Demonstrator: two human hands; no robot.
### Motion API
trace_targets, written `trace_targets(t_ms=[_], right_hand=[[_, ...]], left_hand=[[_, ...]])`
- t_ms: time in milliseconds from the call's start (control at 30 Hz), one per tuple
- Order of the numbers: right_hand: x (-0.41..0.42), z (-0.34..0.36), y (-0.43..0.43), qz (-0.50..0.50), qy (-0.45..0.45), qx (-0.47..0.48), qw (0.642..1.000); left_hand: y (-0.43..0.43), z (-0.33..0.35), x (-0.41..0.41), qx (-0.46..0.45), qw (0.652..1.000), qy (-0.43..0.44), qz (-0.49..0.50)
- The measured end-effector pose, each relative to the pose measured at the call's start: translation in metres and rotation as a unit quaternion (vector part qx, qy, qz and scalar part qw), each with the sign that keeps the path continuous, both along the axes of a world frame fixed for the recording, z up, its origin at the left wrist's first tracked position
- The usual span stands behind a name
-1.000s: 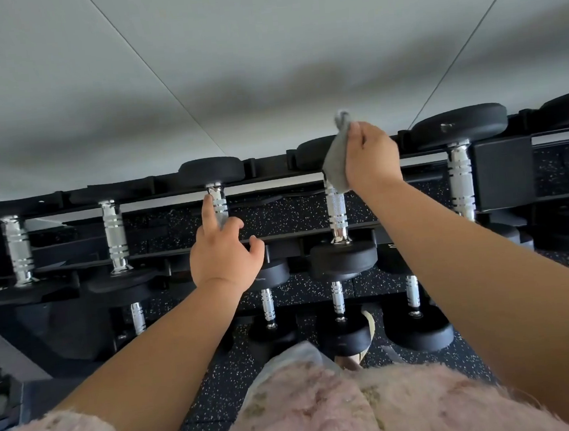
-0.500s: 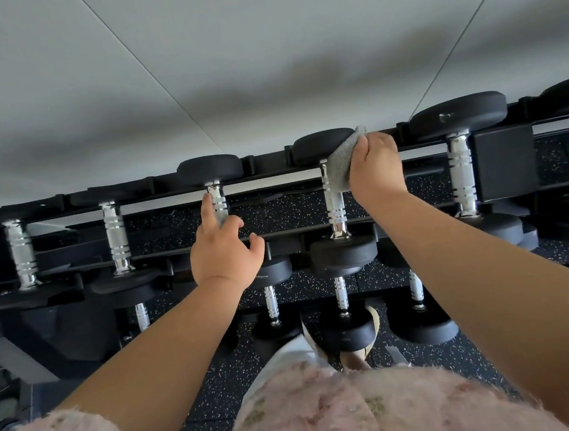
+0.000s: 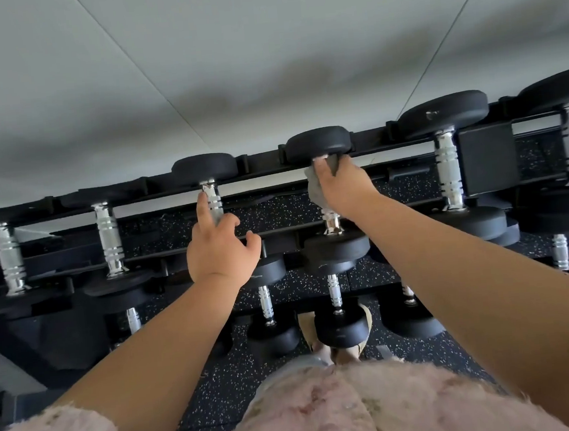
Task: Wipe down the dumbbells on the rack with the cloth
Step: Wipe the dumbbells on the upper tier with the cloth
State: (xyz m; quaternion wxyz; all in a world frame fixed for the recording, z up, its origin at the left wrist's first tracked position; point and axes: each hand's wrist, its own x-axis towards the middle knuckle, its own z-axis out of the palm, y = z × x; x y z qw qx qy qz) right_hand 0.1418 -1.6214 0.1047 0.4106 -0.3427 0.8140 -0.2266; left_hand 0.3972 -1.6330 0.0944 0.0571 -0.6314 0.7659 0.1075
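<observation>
**Cloth wrapped on a dumbbell**

The left hand is loose, one straight finger touching the shiny bar of a dumbbell on the rack. The right hand squeezes the grey cloth around the bar of the next dumbbell.

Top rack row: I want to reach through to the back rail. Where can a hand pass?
Bare gaps: between the leftmost handle and the second handle; between the right hand gripping the cloth and the thick handle to its right. Crowded: left hand at the middle handle; a black block fills the far-right gap.
</observation>
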Motion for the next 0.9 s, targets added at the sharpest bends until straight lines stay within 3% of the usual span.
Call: trace_targets(t_ms=[233,367,433,533,667,733,800,900], right_hand=[[-0.004,-0.001,0.046,0.147,-0.004,0.122,0.982],[-0.001,0.015,0.046,0.22,0.063,0.142,0.963],[-0.002,0.025,0.039,0.193,0.085,0.111,0.971],[-0.002,0.036,0.039,0.084,0.037,0.042,0.995],[0.003,0.045,0.072,0.17,0.018,0.088,0.981],[-0.001,0.05,0.09,0.164,0.041,0.082,0.982],[-0.01,0.058,0.107,0.128,0.064,0.062,0.988],[-0.026,0.064,0.129,0.126,0.127,0.016,0.984]], left_hand=[[0.0,0.003,-0.002,0.015,1.0,0.003,-0.001],[0.0,0.005,-0.002,0.021,1.0,0.003,-0.002],[0.0,0.005,-0.003,0.022,1.0,0.001,-0.002],[0.0,0.003,-0.004,0.018,1.0,-0.005,-0.016],[0.0,-0.002,-0.001,-0.006,0.999,-0.022,-0.046],[0.002,-0.004,0.001,-0.034,0.994,-0.021,-0.101],[0.005,-0.003,-0.001,-0.052,0.984,0.009,-0.171],[0.018,0.007,-0.025,-0.019,0.978,0.091,-0.185]])
